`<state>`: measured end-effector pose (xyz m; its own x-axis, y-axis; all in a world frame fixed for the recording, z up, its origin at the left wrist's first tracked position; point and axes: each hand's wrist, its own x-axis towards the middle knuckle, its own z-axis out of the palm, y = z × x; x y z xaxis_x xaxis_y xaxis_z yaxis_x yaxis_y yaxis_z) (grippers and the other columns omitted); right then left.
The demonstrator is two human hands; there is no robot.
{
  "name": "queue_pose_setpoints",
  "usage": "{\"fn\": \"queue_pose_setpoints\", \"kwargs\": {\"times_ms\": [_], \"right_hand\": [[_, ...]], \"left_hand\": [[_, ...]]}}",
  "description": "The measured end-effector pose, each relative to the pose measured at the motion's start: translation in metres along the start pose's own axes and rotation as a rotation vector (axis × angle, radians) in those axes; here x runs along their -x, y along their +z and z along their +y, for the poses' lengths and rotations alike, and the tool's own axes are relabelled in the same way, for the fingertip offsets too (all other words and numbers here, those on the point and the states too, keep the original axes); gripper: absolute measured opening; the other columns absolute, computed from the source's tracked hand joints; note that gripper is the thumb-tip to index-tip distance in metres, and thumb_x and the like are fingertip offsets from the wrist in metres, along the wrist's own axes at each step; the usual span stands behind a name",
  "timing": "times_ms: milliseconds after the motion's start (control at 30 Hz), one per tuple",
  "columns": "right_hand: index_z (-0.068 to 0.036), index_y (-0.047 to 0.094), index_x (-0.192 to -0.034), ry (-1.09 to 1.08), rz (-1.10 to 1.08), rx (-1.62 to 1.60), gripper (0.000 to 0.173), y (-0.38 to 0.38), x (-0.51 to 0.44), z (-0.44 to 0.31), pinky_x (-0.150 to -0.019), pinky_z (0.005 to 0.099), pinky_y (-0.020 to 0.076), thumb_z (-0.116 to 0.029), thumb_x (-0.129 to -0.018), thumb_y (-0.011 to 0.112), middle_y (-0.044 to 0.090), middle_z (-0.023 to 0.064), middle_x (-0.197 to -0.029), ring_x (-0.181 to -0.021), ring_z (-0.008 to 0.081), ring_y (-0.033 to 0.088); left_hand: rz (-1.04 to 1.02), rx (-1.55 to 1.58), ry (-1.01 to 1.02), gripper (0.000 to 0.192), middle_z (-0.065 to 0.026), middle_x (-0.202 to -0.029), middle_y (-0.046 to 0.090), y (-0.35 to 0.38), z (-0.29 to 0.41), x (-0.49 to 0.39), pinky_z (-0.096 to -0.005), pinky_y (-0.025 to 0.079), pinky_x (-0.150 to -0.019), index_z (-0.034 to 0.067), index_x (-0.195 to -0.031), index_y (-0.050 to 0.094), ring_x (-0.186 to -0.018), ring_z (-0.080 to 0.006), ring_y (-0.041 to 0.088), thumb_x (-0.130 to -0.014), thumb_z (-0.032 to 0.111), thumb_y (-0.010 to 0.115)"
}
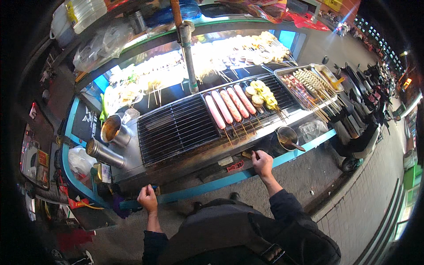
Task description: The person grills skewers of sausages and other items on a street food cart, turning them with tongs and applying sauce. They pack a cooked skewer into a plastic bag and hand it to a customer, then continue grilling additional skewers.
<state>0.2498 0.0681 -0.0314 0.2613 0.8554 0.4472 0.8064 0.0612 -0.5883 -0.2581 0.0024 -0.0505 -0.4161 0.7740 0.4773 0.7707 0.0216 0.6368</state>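
My left hand [148, 199] is at the near edge of the stall, above the blue frame rail [225, 180]. Its fingers are curled beside a small blue object [154, 187], and whether they grip it is unclear. My right hand [264, 164] hovers over the rail with thumb and fingers drawn together, close to a small brown piece [246, 154]; a hold on it cannot be made out. Beyond my hands, several skewered sausages [229, 101] lie on the grill rack [172, 132]. Skewers of round slices [257, 99] and yellow-green pieces [264, 91] lie to their right.
A metal pot [125, 136] and a shaker [106, 153] stand left of the grill. At right are a sauce cup with a brush [287, 137] and a metal tray [285, 71] of skewers. A post [188, 56] rises before the lit food display [215, 53]. Parked scooters [351, 99] line the right.
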Motion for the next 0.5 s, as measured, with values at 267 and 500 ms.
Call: {"fn": "queue_pose_setpoints", "kwargs": {"times_ms": [267,500], "right_hand": [[-0.004,0.063,-0.075,-0.026,0.005,0.038,0.023,-0.0018,-0.0015,-0.0044,-0.058,0.0431,0.0489,-0.02,-0.089,0.07,0.062,0.0158,-0.07,-0.064,0.0358,0.063],[-0.003,0.063,-0.075,-0.004,-0.029,0.048,0.023,-0.0029,-0.0022,-0.0054,-0.06,0.0435,0.0496,-0.019,-0.09,0.069,0.063,0.0163,-0.072,-0.067,0.0363,0.064]], "left_hand": [[0.038,0.025,0.046,0.019,-0.0118,-0.066,0.063,0.0022,-0.0042,0.0008,-0.0365,0.047,-0.055,-0.001,-0.085,0.07,-0.057,-0.0222,0.059,-0.093,0.017,0.07],[0.032,0.002,0.034,0.017,-0.0133,-0.065,0.062,0.0016,-0.004,-0.0004,-0.0394,0.046,-0.053,0.001,-0.082,0.069,-0.058,-0.0288,0.062,-0.09,0.016,0.072]]}}
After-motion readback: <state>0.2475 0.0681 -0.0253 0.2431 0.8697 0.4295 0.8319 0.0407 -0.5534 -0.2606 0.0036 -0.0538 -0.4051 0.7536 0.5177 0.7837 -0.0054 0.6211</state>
